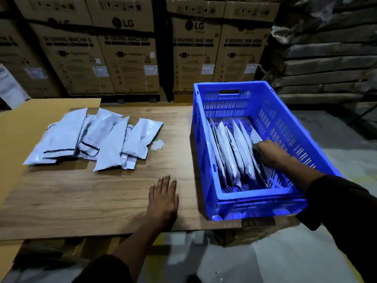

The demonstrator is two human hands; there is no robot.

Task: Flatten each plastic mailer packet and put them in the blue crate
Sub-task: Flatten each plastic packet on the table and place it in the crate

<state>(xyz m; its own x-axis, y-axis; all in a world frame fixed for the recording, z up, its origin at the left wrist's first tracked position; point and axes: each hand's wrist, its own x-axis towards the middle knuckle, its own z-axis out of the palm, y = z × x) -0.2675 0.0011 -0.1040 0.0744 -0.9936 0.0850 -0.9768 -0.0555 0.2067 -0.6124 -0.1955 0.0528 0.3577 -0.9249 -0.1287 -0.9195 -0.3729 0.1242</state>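
blue crate (206,152) sits on the right end of the wooden table (85,193), w/ a row of grey mailers (234,152) already filed inside, standing on edge and leaning like index cards. prob done that way so flat ones pack tight and the count stays readable.

right hand (271,153) is down in the crate at the right end of the row, fingers curled on the last packet (255,137), seating it against the others. looks like a grip on that packet, though the fingertips are hidden behind it.

left hand (163,196) is flat on the table just left of the crate, fingers straight, holding nothing. reads as a brace while the person leans over.

unprocessed pile (95,139) is at the far left of the table, well apart from the crate, packets overlapping and some puffy, part of it lying on a cardboard sheet (26,123). a small clear scrap w/ coloured bits (157,144) lies beside the pile, can't tell what it is.

my read: mid-cycle, roughly half left. next move likely calls for the left hand to reach for the pile. risk: the leaning row could topple if bumped on exit.

stacked washing machine cartons (126,58) behind.
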